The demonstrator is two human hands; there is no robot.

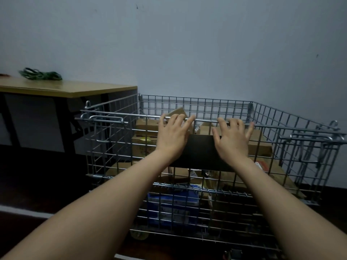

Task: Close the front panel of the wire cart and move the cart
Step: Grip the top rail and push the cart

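A grey wire cart [112, 147] stands in front of me against a blue-grey wall. Its front panel [206, 203] is upright, with a black plate [199, 152] fixed near the top bar. My left hand [172, 135] and my right hand [231, 138] rest side by side against the panel's top bar, fingers spread and lying over the bar, not curled round it. Cardboard boxes [146, 126] and a blue package [172, 201] lie inside the cart. Metal latches [105, 119] sit at the upper left and upper right corners of the panel.
A wooden-topped table [65, 89] with dark legs stands to the left, touching or close to the cart's left side. A bundle of green cord [40, 74] lies on it. The wall runs right behind the cart. Dark floor spreads at the lower left.
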